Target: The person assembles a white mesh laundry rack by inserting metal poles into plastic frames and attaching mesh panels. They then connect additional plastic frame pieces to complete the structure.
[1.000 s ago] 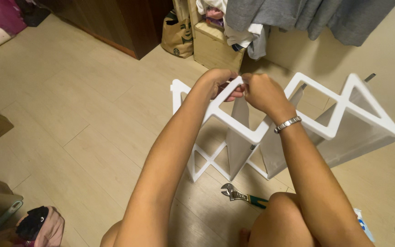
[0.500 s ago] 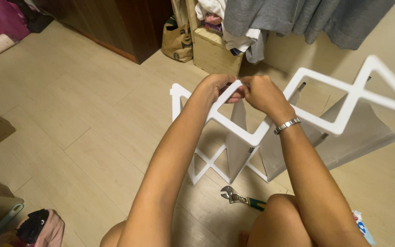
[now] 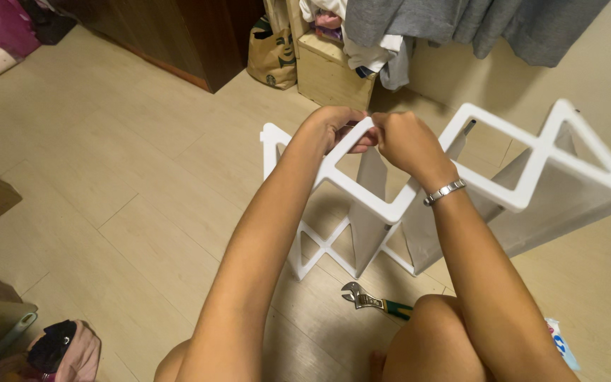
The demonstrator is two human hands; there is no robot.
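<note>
Pinching the top bar of a white zigzag folding rack [image 3: 390, 205] standing on the floor, left hand [image 3: 334, 127] and right hand [image 3: 408, 141] fingers clamped; looks light, stiff, best held by frame bars.

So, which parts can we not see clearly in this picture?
Head view:
- What the left hand and right hand pinch on the white zigzag frame: hidden by fingers.
- Wrench handle: hidden behind the knee.
- Blue and white packet: partly behind the right arm.
</note>
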